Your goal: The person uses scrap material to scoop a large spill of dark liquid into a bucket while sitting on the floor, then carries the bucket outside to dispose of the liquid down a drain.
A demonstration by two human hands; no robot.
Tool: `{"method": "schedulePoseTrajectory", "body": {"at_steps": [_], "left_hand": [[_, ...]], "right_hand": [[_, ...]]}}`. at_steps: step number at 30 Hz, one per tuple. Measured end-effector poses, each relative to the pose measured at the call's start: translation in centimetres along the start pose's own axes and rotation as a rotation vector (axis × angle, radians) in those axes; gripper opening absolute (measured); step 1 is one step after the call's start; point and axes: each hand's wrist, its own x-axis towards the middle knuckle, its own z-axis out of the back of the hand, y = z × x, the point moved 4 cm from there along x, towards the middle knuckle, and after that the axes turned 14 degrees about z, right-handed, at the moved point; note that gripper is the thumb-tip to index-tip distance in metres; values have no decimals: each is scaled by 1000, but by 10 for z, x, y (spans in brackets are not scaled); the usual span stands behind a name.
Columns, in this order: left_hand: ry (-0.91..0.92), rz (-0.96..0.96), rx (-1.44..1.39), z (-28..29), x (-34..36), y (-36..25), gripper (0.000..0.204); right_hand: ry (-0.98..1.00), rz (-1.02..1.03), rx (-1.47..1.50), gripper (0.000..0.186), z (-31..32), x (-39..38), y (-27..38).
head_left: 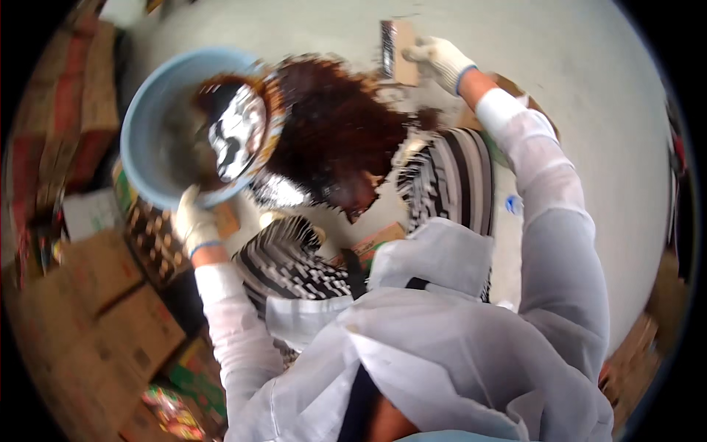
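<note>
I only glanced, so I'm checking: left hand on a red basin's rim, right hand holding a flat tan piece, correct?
Not red: the head view shows a light blue basin, the left hand on its rim, the right hand holding a flat tan piece.

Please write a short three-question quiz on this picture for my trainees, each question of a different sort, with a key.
1. True or false: the gloved left hand is at the rim of the blue basin.
2. Fill in: the gloved right hand holds a piece of brown ____.
3. Choose: the dark brown patch on the floor lies mainly
a) left of the basin
b) right of the basin
c) behind the person

Key: 1. True. 2. Cardboard. 3. b.
</note>
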Motion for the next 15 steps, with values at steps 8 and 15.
{"method": "schedulePoseTrajectory", "body": {"at_steps": [8, 15], "left_hand": [[56, 59, 122, -12, -19, 13, 26], [34, 111, 10, -2, -19, 16, 20]], "right_hand": [[-566, 60, -682, 43, 221, -102, 35], [-467, -97, -1430, 37, 263, -136, 7]]}}
